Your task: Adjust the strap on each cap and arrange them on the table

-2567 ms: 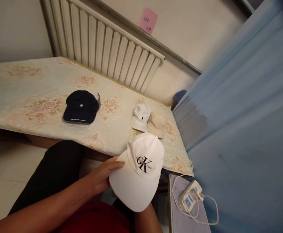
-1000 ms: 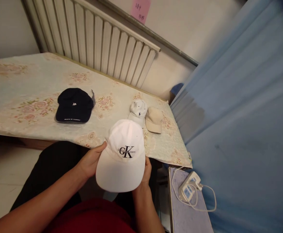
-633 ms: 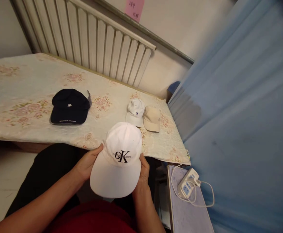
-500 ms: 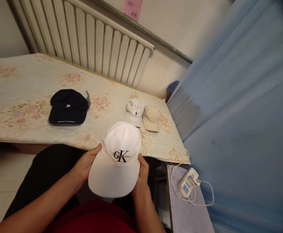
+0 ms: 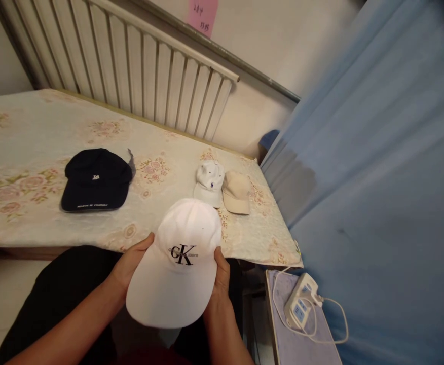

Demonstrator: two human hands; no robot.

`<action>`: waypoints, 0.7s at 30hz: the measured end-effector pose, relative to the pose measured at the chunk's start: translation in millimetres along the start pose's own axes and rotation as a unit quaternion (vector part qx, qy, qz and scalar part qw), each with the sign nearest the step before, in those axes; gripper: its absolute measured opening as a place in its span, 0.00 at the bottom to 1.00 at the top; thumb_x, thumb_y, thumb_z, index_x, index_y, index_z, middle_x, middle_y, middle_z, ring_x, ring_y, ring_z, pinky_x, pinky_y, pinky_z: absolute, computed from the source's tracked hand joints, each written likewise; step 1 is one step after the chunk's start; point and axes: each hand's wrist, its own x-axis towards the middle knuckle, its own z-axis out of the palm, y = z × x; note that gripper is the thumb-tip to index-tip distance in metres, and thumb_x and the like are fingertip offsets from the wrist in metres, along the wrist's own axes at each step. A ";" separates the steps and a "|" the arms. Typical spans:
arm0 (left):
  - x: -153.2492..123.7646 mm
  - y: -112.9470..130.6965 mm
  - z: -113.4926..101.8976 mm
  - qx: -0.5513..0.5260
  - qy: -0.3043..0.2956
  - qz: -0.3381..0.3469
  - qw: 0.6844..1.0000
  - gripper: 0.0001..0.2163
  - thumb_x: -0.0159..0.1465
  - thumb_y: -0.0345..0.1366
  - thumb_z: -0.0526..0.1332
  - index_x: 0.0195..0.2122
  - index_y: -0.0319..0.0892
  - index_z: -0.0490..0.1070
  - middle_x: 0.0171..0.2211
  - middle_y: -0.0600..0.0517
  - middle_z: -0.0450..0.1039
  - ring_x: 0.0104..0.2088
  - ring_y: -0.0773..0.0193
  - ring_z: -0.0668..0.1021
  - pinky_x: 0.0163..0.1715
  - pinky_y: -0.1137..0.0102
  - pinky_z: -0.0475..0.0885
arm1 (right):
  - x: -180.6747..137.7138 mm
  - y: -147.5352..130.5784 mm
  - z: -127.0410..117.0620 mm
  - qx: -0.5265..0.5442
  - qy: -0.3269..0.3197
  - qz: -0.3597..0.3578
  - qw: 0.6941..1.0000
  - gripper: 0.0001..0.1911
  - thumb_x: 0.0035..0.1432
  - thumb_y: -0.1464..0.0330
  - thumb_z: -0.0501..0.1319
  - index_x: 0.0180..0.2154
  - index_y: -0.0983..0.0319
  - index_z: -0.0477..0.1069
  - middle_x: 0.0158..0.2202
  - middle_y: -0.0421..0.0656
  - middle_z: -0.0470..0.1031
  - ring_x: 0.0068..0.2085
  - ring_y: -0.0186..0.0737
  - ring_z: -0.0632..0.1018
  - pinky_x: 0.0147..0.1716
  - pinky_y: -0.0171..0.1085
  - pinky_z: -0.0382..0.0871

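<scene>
A white baseball cap (image 5: 174,291) with a black CK-style logo is held up between my two hands, brim toward me. My left hand (image 5: 131,263) grips its left side, thumb on top and the other fingers mostly hidden beneath. On the opposite side my right hand (image 5: 220,276) closes on the cap's edge, thumb showing. Beyond, on the bed, a smaller white cap (image 5: 210,177) with a dark emblem lies against a beige cap (image 5: 236,192). Farther left sits a black cap (image 5: 96,182) with a small white logo and lettering along its brim.
A flowered sheet covers the bed (image 5: 169,213). Behind it stand a radiator (image 5: 146,76) and the wall. A blue curtain (image 5: 366,177) hangs at right. On a small side table (image 5: 286,334) lies a white power strip (image 5: 301,301) with a looped cable.
The view has shifted slightly, so the bed and other caps sit a little lower. The held white cap has come slightly lower and to the left in view, still between both hands.
</scene>
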 end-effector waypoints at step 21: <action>84.4 128.7 2.0 0.015 -0.010 0.009 1.000 0.28 0.58 0.50 0.58 0.56 0.41 0.68 0.38 0.43 0.81 0.41 0.35 0.79 0.41 0.44 0.74 | 140.8 -31.2 59.1 -0.063 -0.050 -0.018 0.997 0.20 0.49 0.58 0.64 0.42 0.64 0.74 0.39 0.48 0.81 0.47 0.52 0.77 0.51 0.55 0.67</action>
